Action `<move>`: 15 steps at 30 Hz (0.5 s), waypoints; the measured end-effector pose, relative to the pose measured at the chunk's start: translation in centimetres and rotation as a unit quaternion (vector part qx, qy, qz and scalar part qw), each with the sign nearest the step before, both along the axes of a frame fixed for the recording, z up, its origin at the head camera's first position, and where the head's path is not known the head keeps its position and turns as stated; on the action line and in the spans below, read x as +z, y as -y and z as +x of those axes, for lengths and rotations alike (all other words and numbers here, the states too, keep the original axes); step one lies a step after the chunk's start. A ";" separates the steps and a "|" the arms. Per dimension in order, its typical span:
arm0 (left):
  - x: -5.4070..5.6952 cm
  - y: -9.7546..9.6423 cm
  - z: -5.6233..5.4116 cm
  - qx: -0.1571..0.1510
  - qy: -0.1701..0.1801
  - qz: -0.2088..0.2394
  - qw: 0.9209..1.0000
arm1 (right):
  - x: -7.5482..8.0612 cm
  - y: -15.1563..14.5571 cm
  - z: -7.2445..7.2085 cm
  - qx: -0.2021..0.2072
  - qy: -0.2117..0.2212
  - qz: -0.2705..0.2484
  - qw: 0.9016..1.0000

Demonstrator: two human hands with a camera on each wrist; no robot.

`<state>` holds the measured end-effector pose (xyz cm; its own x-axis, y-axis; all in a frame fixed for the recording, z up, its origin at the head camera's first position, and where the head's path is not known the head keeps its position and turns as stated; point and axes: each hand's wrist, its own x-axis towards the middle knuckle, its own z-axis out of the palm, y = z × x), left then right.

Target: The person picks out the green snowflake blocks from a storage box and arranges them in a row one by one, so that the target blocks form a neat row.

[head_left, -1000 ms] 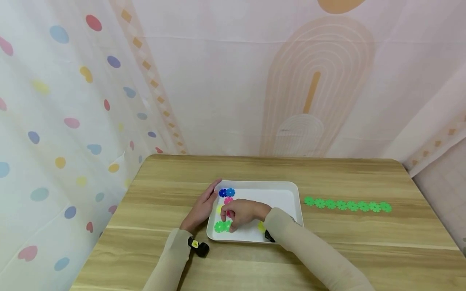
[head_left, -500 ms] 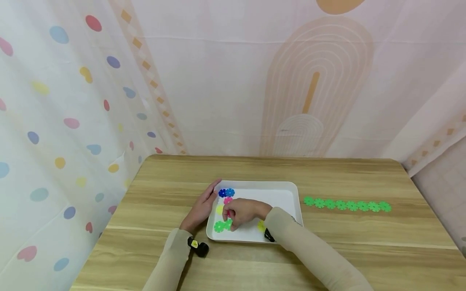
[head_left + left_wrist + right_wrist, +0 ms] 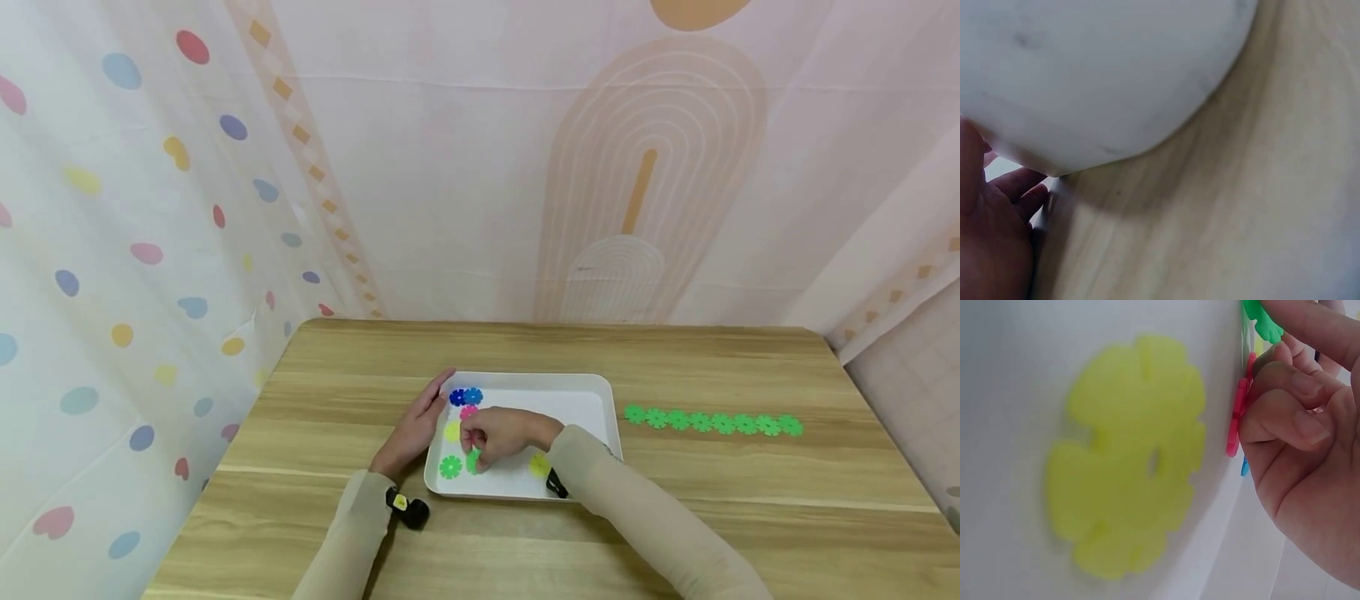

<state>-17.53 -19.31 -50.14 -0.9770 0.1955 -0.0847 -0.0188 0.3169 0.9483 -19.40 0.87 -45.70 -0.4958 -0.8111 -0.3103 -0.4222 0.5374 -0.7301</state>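
Observation:
My right hand point(image 3: 506, 432) reaches over the left part of the white tray point(image 3: 573, 417), pinching a green snowflake disc point(image 3: 472, 463) between thumb and index finger. In the right wrist view that disc shows tilted at the fingertips, while the other fingers curl by a pink disc point(image 3: 1233, 434). A second green disc point(image 3: 450, 467) lies flat just left of it. My left hand point(image 3: 410, 435) holds the tray's left side, thumb at the rim and fingers along the outer wall. The left wrist view shows this hand point(image 3: 994, 244) against the tray's outside.
Two overlapping blue discs point(image 3: 467, 397) and a yellow disc point(image 3: 452, 431) lie at the tray's left side. Another yellow disc point(image 3: 538, 464) sits under the right wrist. A joined row of green discs point(image 3: 712, 422) lies on the wooden table point(image 3: 675, 367) right of the tray.
The pinched green disc has come away from the green disc beside it, moving slightly right and tilting up. My left hand and the tray have stayed in place.

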 end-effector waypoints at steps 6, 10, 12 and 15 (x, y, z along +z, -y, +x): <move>0.1 0.0 -0.1 0.007 0.003 -0.010 1.000 | 0.2 -0.1 -0.1 0.012 -0.002 -0.002 1.000; 0.0 0.0 -0.2 0.004 0.010 -0.014 1.000 | 0.3 -0.3 -0.2 0.018 0.002 -0.007 1.000; 0.1 0.0 -0.3 0.001 0.016 -0.010 1.000 | 0.3 -0.5 -0.1 0.021 0.003 -0.007 1.000; -0.1 -0.1 -0.4 -0.001 0.019 -0.007 1.000 | 0.5 -0.7 -0.1 0.023 0.000 -0.011 1.000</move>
<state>-17.90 -19.24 -50.21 -0.9727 0.1961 -0.1238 -0.0534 0.3300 0.9425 -19.50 1.61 -45.25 -0.4584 -0.8395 -0.2918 -0.4454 0.5011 -0.7419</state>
